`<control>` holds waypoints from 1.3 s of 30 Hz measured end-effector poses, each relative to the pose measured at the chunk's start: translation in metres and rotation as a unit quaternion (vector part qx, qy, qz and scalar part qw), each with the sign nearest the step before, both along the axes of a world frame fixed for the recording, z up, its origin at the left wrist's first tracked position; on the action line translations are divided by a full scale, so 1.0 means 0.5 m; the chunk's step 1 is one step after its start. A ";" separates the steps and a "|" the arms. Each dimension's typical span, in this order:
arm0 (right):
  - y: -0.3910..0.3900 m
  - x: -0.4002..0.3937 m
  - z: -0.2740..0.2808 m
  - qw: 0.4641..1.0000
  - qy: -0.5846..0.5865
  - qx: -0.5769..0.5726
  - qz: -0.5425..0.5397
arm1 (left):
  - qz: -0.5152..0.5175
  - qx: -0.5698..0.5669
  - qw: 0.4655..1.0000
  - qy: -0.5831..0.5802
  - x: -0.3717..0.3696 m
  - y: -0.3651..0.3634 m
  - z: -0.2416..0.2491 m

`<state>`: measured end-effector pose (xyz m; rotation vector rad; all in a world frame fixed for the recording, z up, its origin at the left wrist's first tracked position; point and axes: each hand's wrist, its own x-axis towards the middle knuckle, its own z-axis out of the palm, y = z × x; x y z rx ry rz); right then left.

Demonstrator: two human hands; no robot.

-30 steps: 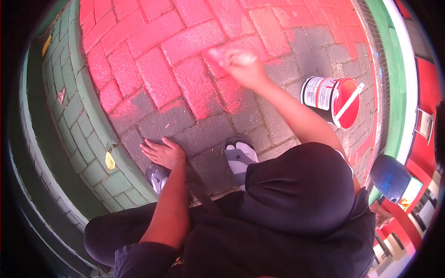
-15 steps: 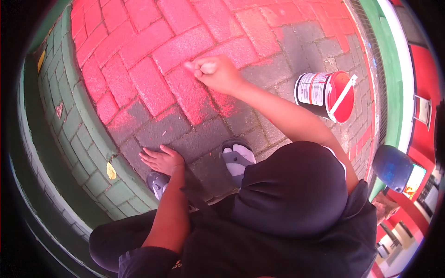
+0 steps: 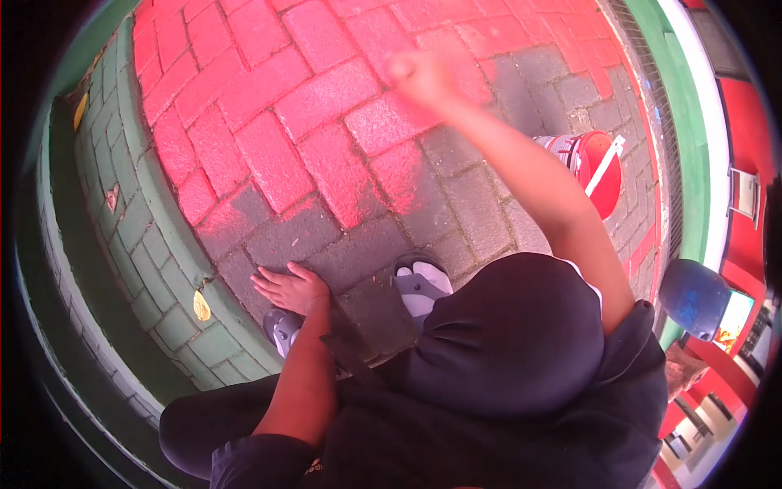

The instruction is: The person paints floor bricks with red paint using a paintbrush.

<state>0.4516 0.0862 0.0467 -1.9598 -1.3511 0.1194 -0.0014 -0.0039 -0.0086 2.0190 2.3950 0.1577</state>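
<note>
My right hand (image 3: pixel 423 77) is blurred by motion, its fingers curled into a fist over the red-painted paving bricks (image 3: pixel 326 102). Whatever it may hold is hidden. Fingers spread, my left hand (image 3: pixel 291 287) rests on unpainted grey bricks (image 3: pixel 305 232) beside my sandalled foot (image 3: pixel 282 328). The paint's near edge is ragged and lies between the two hands. To the right of my right forearm, a paint bucket (image 3: pixel 584 163) with a red-coated inside and a white handle lies tilted, partly hidden by the arm.
A green-painted brick kerb (image 3: pixel 175 212) runs down the left, with a yellow leaf (image 3: pixel 201 305) on it. My other sandalled foot (image 3: pixel 421 285) stands in the middle. A metal grating (image 3: pixel 652 98) borders the right side, and a dark blue container (image 3: pixel 692 299) stands beyond it.
My right hand has swept away from me and to the right across the red bricks, its forearm now covering part of the bucket. My left hand stays on the ground; the view has shifted slightly.
</note>
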 end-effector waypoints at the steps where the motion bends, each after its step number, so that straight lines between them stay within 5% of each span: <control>1: 0.014 -0.042 0.012 0.996 -0.020 -0.036 0.077 | -0.004 0.008 1.000 0.003 -0.004 0.002 -0.005; 2: 0.040 -0.044 0.007 0.996 -0.020 -0.030 0.076 | -0.004 0.014 1.000 0.004 -0.005 0.005 -0.005; 4: 0.083 -0.043 0.015 0.961 0.191 0.089 0.179 | 0.004 -0.005 1.000 0.004 -0.003 0.003 -0.001; 5: 0.084 0.001 0.052 0.961 0.246 -0.080 0.093 | 0.007 -0.002 1.000 0.004 -0.001 0.003 0.001; 9: 0.092 0.200 -0.003 0.967 0.108 -0.073 -0.217 | 0.009 -0.012 1.000 0.005 0.005 0.007 0.015; 12: 0.095 0.124 0.066 0.968 -0.070 -0.127 -0.204 | 0.013 -0.027 1.000 0.003 0.006 0.005 0.025; 14: 0.114 0.069 -0.035 0.996 0.053 -0.035 -0.057 | 0.009 -0.027 1.000 0.000 0.015 0.011 0.023; 16: 0.132 -0.026 0.039 0.987 0.145 -0.012 0.074 | 0.003 -0.022 1.000 0.002 0.009 0.007 0.020; 19: 0.203 0.033 0.050 0.955 0.282 -0.052 0.077 | 0.005 -0.029 1.000 0.005 0.013 0.011 0.032; 21: 0.256 0.150 -0.028 0.984 0.167 -0.028 -0.050 | 0.014 -0.046 0.999 0.001 0.019 0.015 0.042; 25: 0.282 0.113 0.057 0.988 -0.065 -0.084 -0.116 | 0.023 -0.041 0.999 -0.010 0.021 0.022 0.031; 27: 0.323 0.005 0.012 0.996 0.075 0.000 0.048 | 0.020 -0.048 0.999 -0.005 0.017 0.017 0.042; 28: 0.346 -0.013 0.008 0.995 0.077 -0.003 0.060 | 0.032 -0.050 0.998 -0.004 0.020 0.014 0.044; 30: 0.403 -0.038 0.002 0.946 0.311 -0.023 0.085 | 0.019 -0.039 0.999 -0.026 0.021 0.020 0.049; 33: 0.428 0.090 -0.016 0.981 0.159 -0.049 -0.104 | 0.024 -0.037 0.999 -0.019 0.018 0.020 0.052; 35: 0.376 0.089 0.073 0.984 -0.071 -0.024 -0.159 | 0.024 -0.040 0.998 -0.032 0.020 0.021 0.057; 38: 0.339 0.037 0.030 0.994 -0.007 -0.104 -0.028 | 0.016 -0.024 0.999 -0.040 0.015 0.018 0.052; 39: 0.335 -0.013 -0.001 0.998 -0.004 0.000 0.058 | 0.008 -0.006 0.999 -0.051 0.011 0.015 0.044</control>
